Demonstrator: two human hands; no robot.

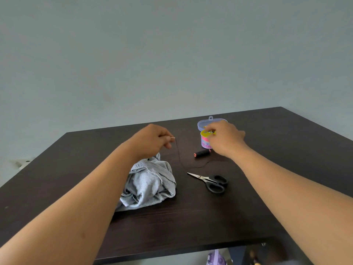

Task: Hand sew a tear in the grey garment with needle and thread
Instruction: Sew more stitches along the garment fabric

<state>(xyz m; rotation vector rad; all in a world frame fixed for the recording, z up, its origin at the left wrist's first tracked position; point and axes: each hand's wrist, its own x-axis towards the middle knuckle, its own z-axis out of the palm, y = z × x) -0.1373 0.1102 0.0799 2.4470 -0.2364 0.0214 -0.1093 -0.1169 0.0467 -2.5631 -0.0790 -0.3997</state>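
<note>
The dark brown wooden bench [267, 188] has a matt face with faint straight grain. The crumpled grey ribbed-knit cloth garment [150, 184], just below the left fingers [168, 139], looks soft and dull. Pinched in those fingers, the thin silver metal needle [172, 137] glints, and the fine black thread [178, 153] hangs from it. The black-handled scissors [210, 181] pair smooth plastic loops with shiny steel blades. By the right fingers [211, 131], the small clear plastic box [202, 125] looks glossy (contents blurred).
</note>
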